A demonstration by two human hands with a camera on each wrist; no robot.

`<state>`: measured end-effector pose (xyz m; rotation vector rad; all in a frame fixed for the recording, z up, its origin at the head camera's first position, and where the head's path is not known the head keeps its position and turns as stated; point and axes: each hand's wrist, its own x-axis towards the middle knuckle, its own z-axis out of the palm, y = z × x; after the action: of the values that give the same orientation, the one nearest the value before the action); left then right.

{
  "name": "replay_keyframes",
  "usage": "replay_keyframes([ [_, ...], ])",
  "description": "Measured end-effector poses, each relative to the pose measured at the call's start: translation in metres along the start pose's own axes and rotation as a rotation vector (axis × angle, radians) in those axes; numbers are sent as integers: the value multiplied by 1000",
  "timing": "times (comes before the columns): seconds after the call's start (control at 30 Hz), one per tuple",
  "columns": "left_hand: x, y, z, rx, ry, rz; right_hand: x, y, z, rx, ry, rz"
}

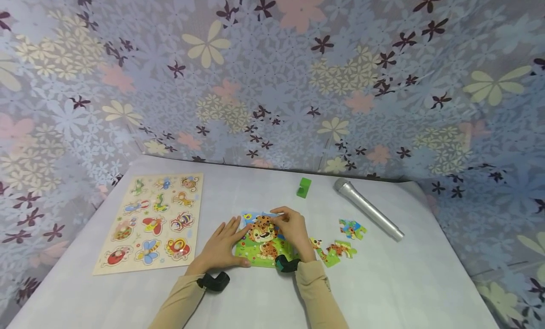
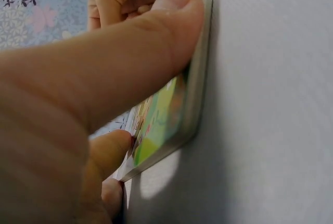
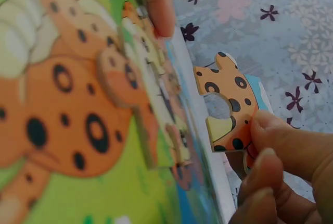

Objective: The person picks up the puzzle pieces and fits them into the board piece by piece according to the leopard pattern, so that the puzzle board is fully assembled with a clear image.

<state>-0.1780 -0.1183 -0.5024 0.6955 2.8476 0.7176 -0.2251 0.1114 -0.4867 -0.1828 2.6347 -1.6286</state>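
Observation:
A jigsaw board with a spotted leopard cub picture lies flat on the table. My left hand rests along its left side, fingers stretched, the thumb pressing on the board's edge. Between thumb and fingertips my right hand pinches an orange, black-spotted puzzle piece with a blue corner, held over the board's upper right part. On the board, a fitted piece stands out above the printed surface in the right wrist view.
Loose puzzle pieces lie right of the board, with another piece behind them. A silver microphone lies farther right. At the back is a small green block. A wooden insect peg puzzle lies at left.

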Motion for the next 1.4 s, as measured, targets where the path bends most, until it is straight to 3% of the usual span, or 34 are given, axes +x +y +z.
replay_keyframes([
  [0.23,0,0,0,-2,8,15,0,3,3,-75,-11,-58],
  [0.9,1,-3,2,-4,14,14,6,8,14,-392,98,-111],
  [1.23,-1,-2,0,-18,3,11,2,4,17,-484,44,-122],
  [1.4,0,-1,0,-17,3,1,3,3,19,-494,61,-108],
])
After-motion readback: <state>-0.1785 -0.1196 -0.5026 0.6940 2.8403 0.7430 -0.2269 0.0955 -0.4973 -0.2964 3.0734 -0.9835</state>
